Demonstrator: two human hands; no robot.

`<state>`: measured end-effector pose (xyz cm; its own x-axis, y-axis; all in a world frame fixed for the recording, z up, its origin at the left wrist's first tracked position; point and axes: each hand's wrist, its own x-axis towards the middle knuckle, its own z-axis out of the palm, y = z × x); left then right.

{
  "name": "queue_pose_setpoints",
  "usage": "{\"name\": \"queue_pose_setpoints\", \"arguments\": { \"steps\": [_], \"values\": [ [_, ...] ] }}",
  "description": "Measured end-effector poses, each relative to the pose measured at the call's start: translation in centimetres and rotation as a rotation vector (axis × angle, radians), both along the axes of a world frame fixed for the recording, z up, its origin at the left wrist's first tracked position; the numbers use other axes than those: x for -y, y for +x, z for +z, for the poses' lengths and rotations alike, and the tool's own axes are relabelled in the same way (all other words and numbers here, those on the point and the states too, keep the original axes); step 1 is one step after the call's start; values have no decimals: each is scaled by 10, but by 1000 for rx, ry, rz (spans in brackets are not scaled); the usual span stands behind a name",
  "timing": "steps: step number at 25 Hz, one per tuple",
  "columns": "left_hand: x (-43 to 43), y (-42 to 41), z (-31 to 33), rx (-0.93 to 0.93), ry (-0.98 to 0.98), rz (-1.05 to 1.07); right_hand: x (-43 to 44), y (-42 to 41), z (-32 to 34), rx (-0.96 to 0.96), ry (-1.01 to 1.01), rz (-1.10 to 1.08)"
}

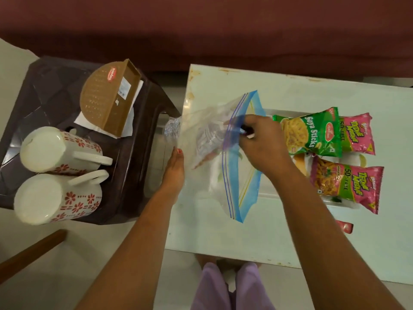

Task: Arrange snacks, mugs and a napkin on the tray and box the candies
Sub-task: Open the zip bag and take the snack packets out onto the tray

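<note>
**Surroundings.** A clear zip-lock plastic bag with a blue closure band point(223, 153) lies over a white table point(223, 238). Right of the bag, a white tray point(299, 113) carries a green Soya Sticks packet point(310, 133) and two pink Tedhe Medhe packets point(357, 133) point(348, 186). Left of the bag, a dark brown plastic stool point(55, 90) bears two white red-flowered mugs point(60, 151) point(58, 198) on their sides and a tan plastic box point(107, 97) atop a white napkin point(85, 121).

**Orientation.** The bag's long axis runs left–right, with its mouth facing the tray and its closed end overhanging the stool.

**Hands.** The right hand point(261, 142), fingers curled, pinches a small dark-and-white item point(247, 132) at the bag's mouth. The left hand point(174, 168) touches the bag's left edge, but its fingers are hidden, so its grip is unclear.
</note>
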<state>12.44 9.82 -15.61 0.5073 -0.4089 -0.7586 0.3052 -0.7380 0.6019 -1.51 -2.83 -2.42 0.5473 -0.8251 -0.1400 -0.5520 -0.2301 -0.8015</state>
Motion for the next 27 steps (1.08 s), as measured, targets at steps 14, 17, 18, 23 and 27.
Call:
{"name": "queue_pose_setpoints", "arguments": {
  "steps": [14,17,18,23,27],
  "values": [
    [54,-90,124,675,-544,-350,19,-130,11,114,-26,-685],
    [64,-127,141,815,-561,-729,23,-149,1,36,13,-710],
    [67,-136,139,862,-505,-839,23,-153,-4,-1,26,-727],
    [77,-175,106,965,-322,-1210,30,-169,-45,-137,126,-887],
    [72,-196,71,926,-234,-1281,40,-176,-75,-164,296,-878]
  ]
}}
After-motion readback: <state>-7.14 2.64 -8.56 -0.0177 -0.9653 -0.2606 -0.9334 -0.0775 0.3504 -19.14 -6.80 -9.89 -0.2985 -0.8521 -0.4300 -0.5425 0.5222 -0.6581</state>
